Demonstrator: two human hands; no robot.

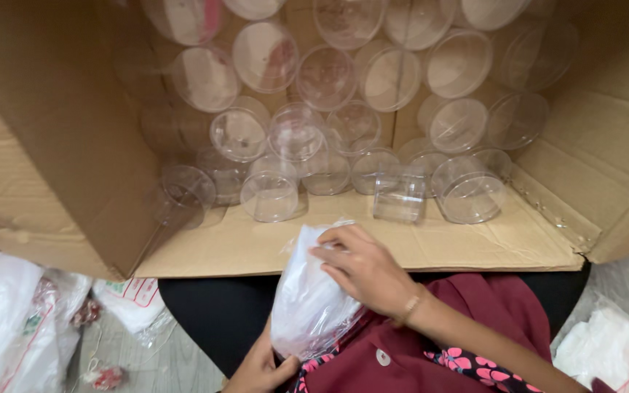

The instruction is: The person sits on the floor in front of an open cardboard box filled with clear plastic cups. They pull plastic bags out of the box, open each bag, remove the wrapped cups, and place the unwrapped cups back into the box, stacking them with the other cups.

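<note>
The right hand pinches the plastic bag's top; the left hand cups its base (long axis upright, lower centre).

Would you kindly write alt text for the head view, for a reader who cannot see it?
A person's two hands hold a clear plastic bag of stacked white pieces: the right hand on top, the left hand underneath. Ahead, an open cardboard box on its side holds many clear plastic cups. More white bagged packs lie on the floor.
</note>
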